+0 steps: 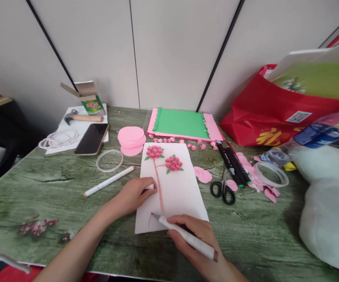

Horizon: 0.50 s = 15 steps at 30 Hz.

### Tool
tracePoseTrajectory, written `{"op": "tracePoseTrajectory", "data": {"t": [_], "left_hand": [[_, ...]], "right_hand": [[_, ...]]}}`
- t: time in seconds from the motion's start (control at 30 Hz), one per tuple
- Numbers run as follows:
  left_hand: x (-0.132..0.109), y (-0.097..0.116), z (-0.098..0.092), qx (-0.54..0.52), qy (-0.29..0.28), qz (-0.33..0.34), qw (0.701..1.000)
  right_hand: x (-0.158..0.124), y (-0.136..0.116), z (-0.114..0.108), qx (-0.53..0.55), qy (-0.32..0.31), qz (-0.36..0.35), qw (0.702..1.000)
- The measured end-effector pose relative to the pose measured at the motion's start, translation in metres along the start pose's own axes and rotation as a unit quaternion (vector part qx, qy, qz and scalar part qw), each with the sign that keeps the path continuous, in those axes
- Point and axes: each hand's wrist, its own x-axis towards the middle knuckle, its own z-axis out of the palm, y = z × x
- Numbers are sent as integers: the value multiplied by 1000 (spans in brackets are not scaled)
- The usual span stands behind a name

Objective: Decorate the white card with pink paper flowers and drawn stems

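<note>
My right hand (197,239) grips a white marker (191,238) with a brown end. Its tip meets the lower left of the white paper (184,196), at a thin brown curved line. My left hand (134,194) rests on the sheet's left edge, its fingers closed round a short white marker cap (149,187). On the paper are two clusters of rolled pink flowers, an upper flower cluster (154,152) and a right flower cluster (174,163), both with green leaves. A brown drawn stem (159,184) runs down from them.
Left of the paper lie another marker (109,181), a tape roll (109,160), pink paper circles (131,139), a phone (92,139) and a hammer (84,117). To the right are scissors (223,190), dark markers (235,166) and a red bag (263,113). Green paper (181,123) lies behind.
</note>
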Motion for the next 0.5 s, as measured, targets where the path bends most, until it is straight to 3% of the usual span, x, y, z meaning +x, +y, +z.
{"op": "tracePoseTrajectory", "data": {"t": [0.23, 0.5], "left_hand": [[-2, 0, -5, -57, -19, 42, 997], [-7, 5, -9, -98, -9, 74, 992]], "right_hand": [[11, -2, -9, 113, 82, 106, 984], [18, 5, -10, 258, 133, 117, 950]]}}
